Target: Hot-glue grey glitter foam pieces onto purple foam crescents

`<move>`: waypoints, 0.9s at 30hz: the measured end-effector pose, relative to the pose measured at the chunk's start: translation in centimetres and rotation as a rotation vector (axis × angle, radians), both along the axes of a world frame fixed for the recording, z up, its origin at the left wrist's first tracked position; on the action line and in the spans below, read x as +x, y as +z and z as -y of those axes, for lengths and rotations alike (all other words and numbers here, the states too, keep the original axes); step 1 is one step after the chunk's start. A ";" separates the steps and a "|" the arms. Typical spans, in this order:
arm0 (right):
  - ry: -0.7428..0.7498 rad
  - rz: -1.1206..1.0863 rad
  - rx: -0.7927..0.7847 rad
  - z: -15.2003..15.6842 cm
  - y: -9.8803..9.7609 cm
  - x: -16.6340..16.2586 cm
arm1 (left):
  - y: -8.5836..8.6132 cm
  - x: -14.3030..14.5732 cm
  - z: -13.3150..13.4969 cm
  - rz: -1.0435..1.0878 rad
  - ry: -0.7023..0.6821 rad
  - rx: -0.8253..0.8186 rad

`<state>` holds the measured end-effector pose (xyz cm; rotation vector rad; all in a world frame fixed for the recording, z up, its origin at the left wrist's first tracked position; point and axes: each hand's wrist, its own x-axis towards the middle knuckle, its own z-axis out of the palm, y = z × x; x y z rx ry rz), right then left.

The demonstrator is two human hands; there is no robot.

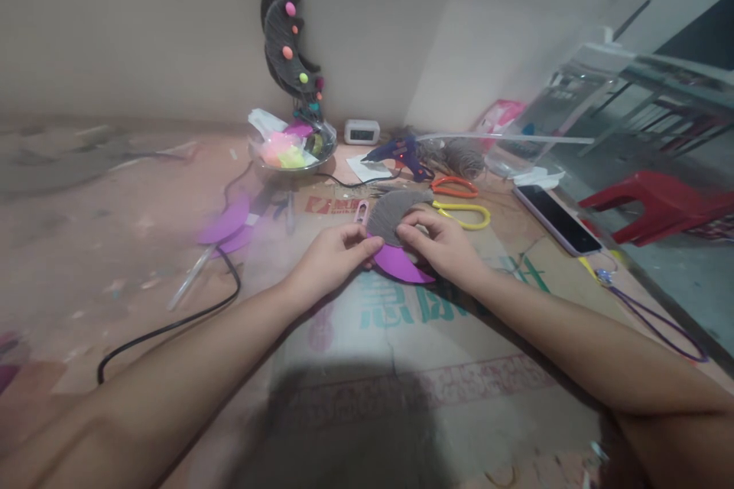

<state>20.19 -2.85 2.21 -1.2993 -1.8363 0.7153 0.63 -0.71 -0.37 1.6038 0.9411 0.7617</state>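
Between my hands is a purple crescent-shaped piece (398,266), its upper part covered by grey yarn (390,215). My left hand (339,254) pinches its left edge between thumb and fingers. At the other side my right hand (439,241) has its fingers curled in against the grey yarn; its fingertips press on the surface. Just behind the right hand lie yellow-handled scissors (473,215), their blades partly hidden. A small pink-framed tool (361,212) shows beyond my left fingers. Cardboard (344,367) with green and red print spreads under the work.
A blue glue gun (398,154), orange-handled scissors (455,187) and a grey yarn ball (464,159) lie behind. A yarn-covered crescent decoration (284,46) stands at the back by a bowl (292,160). A phone (556,219) lies right; a black cord (172,325) curves left.
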 end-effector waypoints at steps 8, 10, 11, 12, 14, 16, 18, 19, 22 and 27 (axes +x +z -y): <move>0.052 0.010 -0.074 -0.7 -0.1 0.9 | 0.5 0.0 -0.1 0.100 0.083 -0.111; 0.092 0.020 -0.055 -0.7 -0.1 0.8 | 0.5 0.0 -0.2 0.107 0.075 -0.113; 0.106 0.019 -0.048 -0.6 -0.1 0.8 | 0.4 -0.1 -0.3 0.103 0.071 -0.114; 0.115 0.015 -0.042 -0.6 -0.1 0.7 | 0.4 -0.1 -0.3 0.095 0.068 -0.116; 0.121 0.004 -0.035 -0.6 -0.1 0.6 | 0.4 -0.1 -0.3 0.082 0.061 -0.116; 0.115 0.001 -0.036 -0.5 -0.2 0.6 | 0.4 -0.1 -0.4 0.076 0.054 -0.115; 0.118 0.003 -0.042 -0.6 -0.2 0.7 | 0.4 -0.1 -0.4 0.073 0.052 -0.117; 0.120 0.007 -0.048 -0.6 -0.2 0.8 | 0.4 -0.2 -0.4 0.075 0.052 -0.121; 0.124 0.016 -0.058 -0.8 -0.3 0.9 | 0.3 -0.2 -0.4 0.101 0.057 -0.136; 0.110 0.047 -0.076 -1.4 -0.9 1.3 | 0.1 -0.2 -0.6 0.139 0.055 -0.147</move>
